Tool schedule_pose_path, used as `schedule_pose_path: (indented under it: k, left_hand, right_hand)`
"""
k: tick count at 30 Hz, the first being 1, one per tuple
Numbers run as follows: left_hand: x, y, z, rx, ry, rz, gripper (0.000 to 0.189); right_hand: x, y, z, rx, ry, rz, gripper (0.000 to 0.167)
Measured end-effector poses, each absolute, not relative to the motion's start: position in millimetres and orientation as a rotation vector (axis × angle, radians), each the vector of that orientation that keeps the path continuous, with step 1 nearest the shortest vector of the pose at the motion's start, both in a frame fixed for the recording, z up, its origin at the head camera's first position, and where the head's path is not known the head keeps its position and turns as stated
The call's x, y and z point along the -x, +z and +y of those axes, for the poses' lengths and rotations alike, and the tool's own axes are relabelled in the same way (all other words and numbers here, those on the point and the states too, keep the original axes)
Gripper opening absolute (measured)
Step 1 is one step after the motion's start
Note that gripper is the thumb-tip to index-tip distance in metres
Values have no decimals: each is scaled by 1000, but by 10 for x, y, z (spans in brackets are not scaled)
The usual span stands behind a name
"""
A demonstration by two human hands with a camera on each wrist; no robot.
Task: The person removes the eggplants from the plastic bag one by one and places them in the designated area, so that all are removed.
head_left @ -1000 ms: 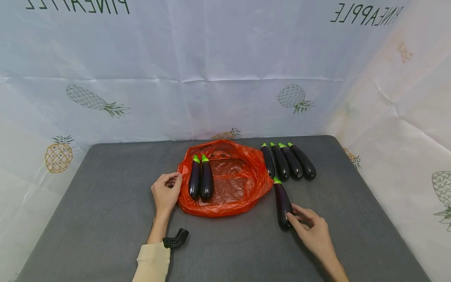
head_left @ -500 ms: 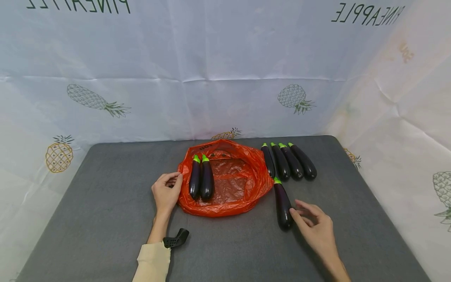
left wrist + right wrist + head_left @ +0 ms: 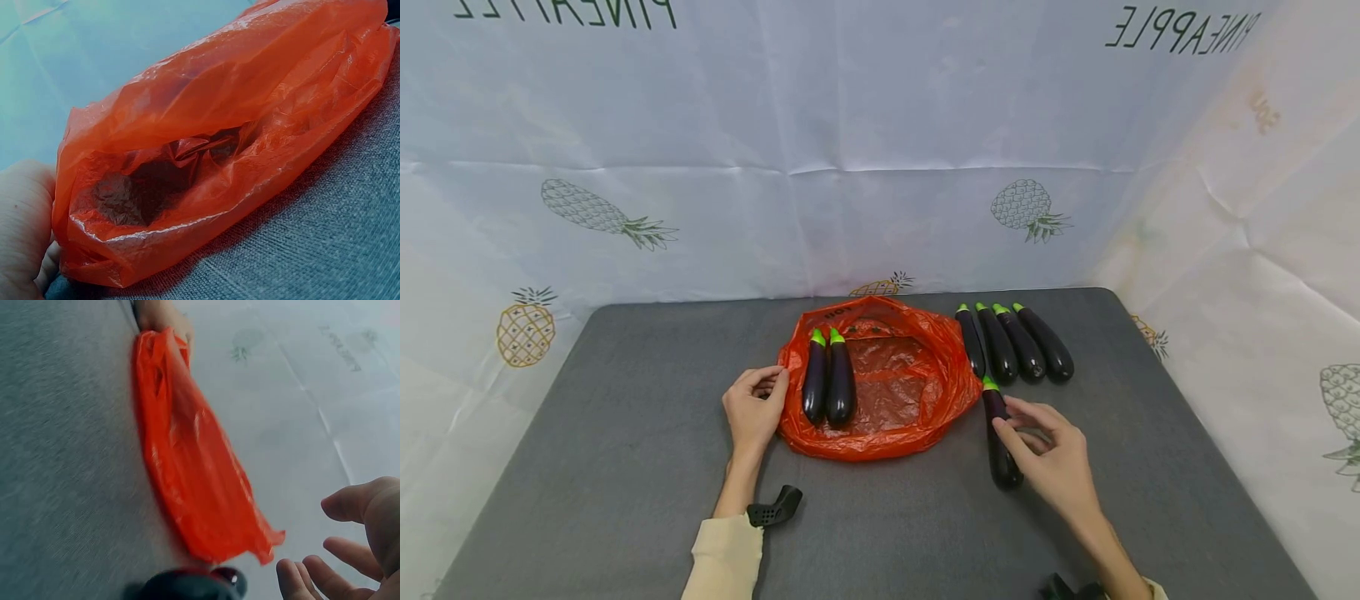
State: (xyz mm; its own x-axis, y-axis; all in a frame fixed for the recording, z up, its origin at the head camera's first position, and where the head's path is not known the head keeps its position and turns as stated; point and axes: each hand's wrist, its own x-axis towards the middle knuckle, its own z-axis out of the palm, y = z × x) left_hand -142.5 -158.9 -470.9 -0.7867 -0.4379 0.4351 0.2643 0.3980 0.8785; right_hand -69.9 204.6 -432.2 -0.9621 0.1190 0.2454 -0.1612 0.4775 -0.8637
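A red plastic bag (image 3: 853, 450) lies with its mouth open on the grey table, its left rim pinched by my left hand (image 3: 754, 410). Two eggplants (image 3: 840, 392) rest side by side inside it, on the left. Just right of the bag lies a single eggplant (image 3: 1002, 458), green cap toward the back. My right hand (image 3: 1054, 457) hovers at this eggplant's upper half, thumb overlapping it in the head view. In the right wrist view the fingers (image 3: 353, 557) are spread from the thumb with nothing between them; a dark rounded shape (image 3: 187, 586) shows below.
Several more eggplants (image 3: 1021, 346) lie in a row at the back right, close against the bag's right side. A white pineapple-print cloth (image 3: 880, 225) hangs behind the grey table (image 3: 640, 433) and along its sides.
My right hand has drawn off the eggplant's lower end to the right, then moved forward and left along it toward the cap. The left hand, bag and eggplants stay put.
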Motion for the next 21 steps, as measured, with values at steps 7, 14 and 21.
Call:
schedule_pose_path:
  k: [7, 14, 21]
  left_hand:
    - [1523, -4945, -1692, -141, -1434, -2045, 4]
    - [1488, -4829, -1623, -149, -1428, -2031, 4]
    - [1490, -4857, -1632, -149, -1416, -2036, 4]
  right_hand:
    - [807, -4269, 1885, -169, 1519, -2409, 35]
    - [873, -4221, 1764, -315, 1555, -2345, 36]
    - [962, -4201, 1635, -367, 1627, -2286, 35]
